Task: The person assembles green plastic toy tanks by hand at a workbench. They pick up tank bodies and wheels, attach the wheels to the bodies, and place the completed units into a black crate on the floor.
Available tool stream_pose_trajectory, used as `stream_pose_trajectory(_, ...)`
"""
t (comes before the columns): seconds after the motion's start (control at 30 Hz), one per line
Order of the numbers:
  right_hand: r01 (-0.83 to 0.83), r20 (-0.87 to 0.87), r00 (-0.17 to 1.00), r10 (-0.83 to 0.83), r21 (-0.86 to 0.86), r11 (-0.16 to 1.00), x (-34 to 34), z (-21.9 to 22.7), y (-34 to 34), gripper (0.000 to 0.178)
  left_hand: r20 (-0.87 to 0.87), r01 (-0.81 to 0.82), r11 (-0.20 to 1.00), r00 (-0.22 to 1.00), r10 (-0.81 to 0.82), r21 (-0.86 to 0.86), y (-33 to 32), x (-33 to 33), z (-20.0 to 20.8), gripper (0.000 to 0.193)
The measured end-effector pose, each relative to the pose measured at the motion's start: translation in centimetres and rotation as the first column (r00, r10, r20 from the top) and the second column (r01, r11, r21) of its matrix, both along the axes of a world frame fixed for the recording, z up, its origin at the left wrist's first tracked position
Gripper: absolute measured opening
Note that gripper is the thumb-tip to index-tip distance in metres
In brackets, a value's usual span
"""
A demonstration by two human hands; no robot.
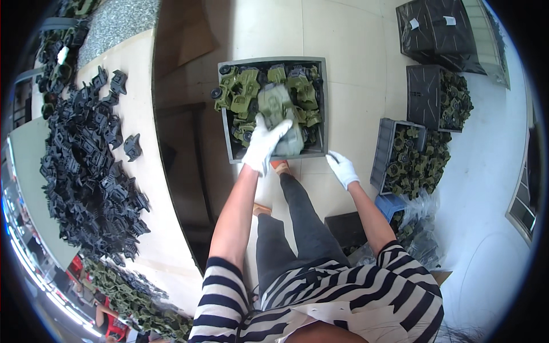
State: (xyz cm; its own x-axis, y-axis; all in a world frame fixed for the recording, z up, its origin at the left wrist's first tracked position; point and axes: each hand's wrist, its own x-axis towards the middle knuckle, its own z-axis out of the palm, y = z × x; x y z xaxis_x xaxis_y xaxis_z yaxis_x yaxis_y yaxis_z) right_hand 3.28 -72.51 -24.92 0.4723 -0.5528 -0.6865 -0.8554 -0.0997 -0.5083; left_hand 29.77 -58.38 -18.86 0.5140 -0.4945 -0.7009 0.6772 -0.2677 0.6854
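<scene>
A grey plastic crate full of green toy vehicle bodies, some with black wheels, is in front of me. My left hand, in a white glove, grips a paler green toy vehicle body over the near part of the crate. That toy is smeared by motion, and part of it lies behind my fingers. My right hand, gloved too, is at the crate's near right corner. Its fingers are stretched out with the tips at the rim; nothing shows in them.
On the left, a table bears a heap of dark grey plastic parts and green pieces. To the right stand a crate of green toys, another dark crate and stacked black crates. Clear plastic bags lie nearer me.
</scene>
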Motion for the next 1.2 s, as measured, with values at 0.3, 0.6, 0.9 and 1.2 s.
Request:
stream_pose_trajectory(0.3, -0.234, 0.052, 0.969, 0.241, -0.111, 0.966, 2.4, 0.2, 1.2, 0.046, 0.508, 0.307, 0.836, 0.682, -0.526, 0.454, 15.3, -5.6, -1.2, 0.057)
stream_pose_trajectory(0.6, -0.265, 0.191, 0.961, 0.202, 0.407, 0.874, 15.5, 3.3, 8.3, 0.04, 0.15, -0.02, 0.714, 0.981, -0.12, 0.699, 34.7, -20.8, 18.5, 0.049)
stream_pose_trajectory(0.9, -0.853, 0.198, 0.468, 0.861, 0.354, 0.383, 21.2, 15.8, 26.3, 0.037, 0.431, -0.587, 0.555, 0.81, 0.398, 0.59, 43.0, -36.2, 20.5, 0.046)
stream_pose_trajectory(1.2, -0.961, 0.318, 0.246, 0.916, 0.2, 0.189, 16.3, 20.0, 49.6, 0.03, 0.78, -0.79, -0.492, -0.028, 0.625, 0.366, 71.4, -48.9, 19.1, 0.071)
